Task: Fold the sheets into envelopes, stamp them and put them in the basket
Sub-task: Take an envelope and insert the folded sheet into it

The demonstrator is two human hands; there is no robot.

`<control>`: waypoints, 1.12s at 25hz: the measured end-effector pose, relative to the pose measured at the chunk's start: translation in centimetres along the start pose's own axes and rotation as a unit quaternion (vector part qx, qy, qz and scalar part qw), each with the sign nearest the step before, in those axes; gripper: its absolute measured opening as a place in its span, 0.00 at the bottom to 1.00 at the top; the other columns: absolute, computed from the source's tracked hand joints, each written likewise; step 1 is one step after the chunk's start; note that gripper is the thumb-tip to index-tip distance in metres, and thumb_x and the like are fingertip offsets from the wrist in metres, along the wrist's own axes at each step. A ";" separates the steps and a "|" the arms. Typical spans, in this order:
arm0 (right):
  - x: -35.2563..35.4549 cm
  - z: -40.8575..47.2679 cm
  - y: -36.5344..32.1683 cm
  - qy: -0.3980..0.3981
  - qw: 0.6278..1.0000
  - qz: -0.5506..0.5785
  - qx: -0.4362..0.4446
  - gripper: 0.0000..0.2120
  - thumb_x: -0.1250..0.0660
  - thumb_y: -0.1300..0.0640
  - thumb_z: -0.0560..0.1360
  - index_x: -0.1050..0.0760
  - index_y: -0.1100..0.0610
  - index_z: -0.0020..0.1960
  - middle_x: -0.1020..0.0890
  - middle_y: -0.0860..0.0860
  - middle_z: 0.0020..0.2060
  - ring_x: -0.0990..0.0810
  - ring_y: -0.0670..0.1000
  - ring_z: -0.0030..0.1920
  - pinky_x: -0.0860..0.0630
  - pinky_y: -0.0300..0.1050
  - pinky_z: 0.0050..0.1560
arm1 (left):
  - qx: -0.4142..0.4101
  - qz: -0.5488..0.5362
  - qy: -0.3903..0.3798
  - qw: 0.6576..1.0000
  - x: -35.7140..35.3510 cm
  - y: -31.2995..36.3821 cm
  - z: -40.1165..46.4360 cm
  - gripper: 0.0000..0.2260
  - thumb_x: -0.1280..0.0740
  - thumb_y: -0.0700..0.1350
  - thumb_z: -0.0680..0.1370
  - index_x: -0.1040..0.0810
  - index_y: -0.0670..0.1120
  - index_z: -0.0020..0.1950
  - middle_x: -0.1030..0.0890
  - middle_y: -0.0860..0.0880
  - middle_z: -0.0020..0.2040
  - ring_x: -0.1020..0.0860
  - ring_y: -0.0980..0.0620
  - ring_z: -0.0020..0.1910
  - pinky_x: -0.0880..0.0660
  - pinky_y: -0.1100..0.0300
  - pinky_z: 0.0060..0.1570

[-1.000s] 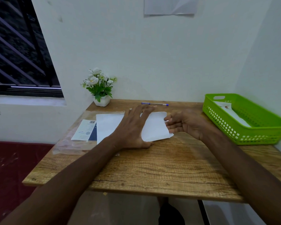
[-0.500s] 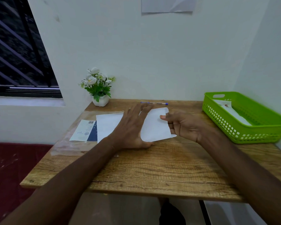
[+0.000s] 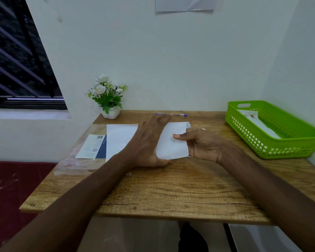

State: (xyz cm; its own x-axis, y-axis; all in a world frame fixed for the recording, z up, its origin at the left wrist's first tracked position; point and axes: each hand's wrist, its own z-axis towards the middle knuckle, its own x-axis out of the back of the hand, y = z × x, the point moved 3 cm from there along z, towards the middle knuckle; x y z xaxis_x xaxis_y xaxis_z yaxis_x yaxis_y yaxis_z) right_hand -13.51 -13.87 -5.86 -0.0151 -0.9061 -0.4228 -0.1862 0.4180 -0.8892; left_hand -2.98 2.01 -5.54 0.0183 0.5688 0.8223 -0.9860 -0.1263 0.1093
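Left hand [image 3: 145, 142] flat, fingers straight, pressing the white sheet [image 3: 171, 142] onto the wooden table [image 3: 171, 188] mid-desk. Right hand [image 3: 202, 144] pinches the sheet's right flap, thumb on top, lifted over. Green basket [image 3: 273, 150] far right holds one stamped envelope [image 3: 258, 122].

Left hand [image 3: 145, 142] flattens sheet [image 3: 173, 142]; right hand [image 3: 202, 144] apparently pinches its edge.

Barcode on packet label [image 3: 93, 146]; print too small to read.
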 end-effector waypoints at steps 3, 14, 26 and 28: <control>0.0 0.0 0.0 0.016 1.000 0.004 0.008 0.23 0.27 0.67 0.74 0.24 0.65 0.68 0.20 0.62 0.65 0.19 0.61 0.65 0.20 0.60 0.59 | 0.000 0.007 0.001 1.000 -0.1 -0.2 0.1 0.55 0.25 0.70 0.63 0.47 0.52 0.82 0.38 0.50 0.78 0.36 0.48 0.76 0.37 0.45 0.71; 2.1 -0.1 -1.1 0.091 0.994 0.039 0.043 0.22 0.27 0.63 0.74 0.22 0.64 0.67 0.18 0.59 0.63 0.17 0.59 0.61 0.18 0.56 0.55 | 0.021 0.112 -0.052 0.992 0.4 -1.4 0.0 0.52 0.31 0.72 0.63 0.44 0.51 0.81 0.34 0.49 0.75 0.34 0.47 0.74 0.40 0.38 0.72; -0.2 -1.4 -0.3 -0.063 0.996 0.021 0.051 0.33 0.18 0.50 0.64 0.20 0.61 0.65 0.17 0.59 0.61 0.18 0.60 0.62 0.20 0.55 0.59 | -0.014 0.048 -0.022 0.998 0.0 -0.5 0.0 0.51 0.27 0.64 0.62 0.43 0.52 0.80 0.33 0.51 0.72 0.33 0.49 0.71 0.40 0.45 0.71; -0.3 -1.2 -0.1 -0.066 0.996 0.031 0.049 0.31 0.18 0.50 0.63 0.18 0.61 0.63 0.16 0.58 0.58 0.17 0.59 0.59 0.20 0.54 0.58 | -0.015 0.052 -0.024 0.998 -0.1 -0.4 -0.1 0.51 0.27 0.64 0.62 0.43 0.52 0.80 0.33 0.50 0.72 0.33 0.49 0.71 0.40 0.44 0.71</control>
State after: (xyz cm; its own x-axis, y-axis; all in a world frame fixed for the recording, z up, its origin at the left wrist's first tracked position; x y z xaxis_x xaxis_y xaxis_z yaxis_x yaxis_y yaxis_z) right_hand -14.72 -13.74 -5.49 0.1072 -0.8646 -0.4909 -0.0927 0.4829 -0.8707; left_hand -2.57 2.08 -5.68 -0.0779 0.5148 0.8538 -0.9874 -0.1582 0.0053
